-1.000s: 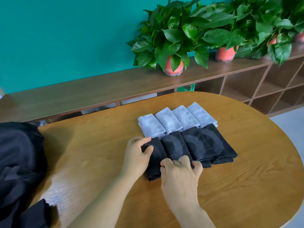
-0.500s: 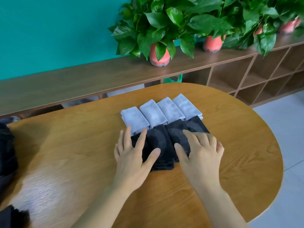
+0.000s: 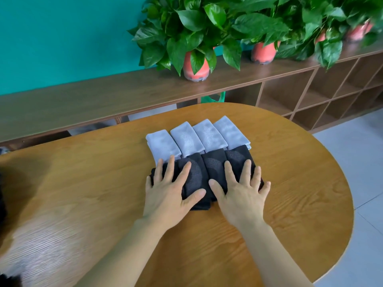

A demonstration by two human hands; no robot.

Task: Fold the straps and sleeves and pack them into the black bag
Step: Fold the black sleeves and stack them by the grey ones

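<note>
1. At the left edge of the view there is a dark shape [image 3: 8, 280]; it is blurred, and I judge it may be the black bag, but I cannot tell for sure; it lies well apart from the folded things.
2. The counter [image 3: 83, 183] carries two rows of folded pieces near its middle; the grey sleeves [image 3: 187, 139] make the far row, and the black sleeves [image 3: 198, 177] make the near row, touching the grey ones.
3. Each piece has its long axis pointing away from the person, leaning a little to the left at the far end; the pieces lie side by side, so each row runs from left to right.
4. The left hand [image 3: 165, 195] lies flat with the fingers straight and spread; it presses on the left part of the black row and grips nothing.
5. The right hand [image 3: 240, 195] lies flat in the same way on the right part of the black row; its fingers are also straight and hold nothing; the two thumbs point toward each other with black cloth between them.
6. My judgement: folding looks finished and packing is not yet begun; if the dark shape is the bag, the pieces must travel to the left across the counter; the left hand is nearer to it; pushing the row together along its left-right line would make one stack to lift.
</note>
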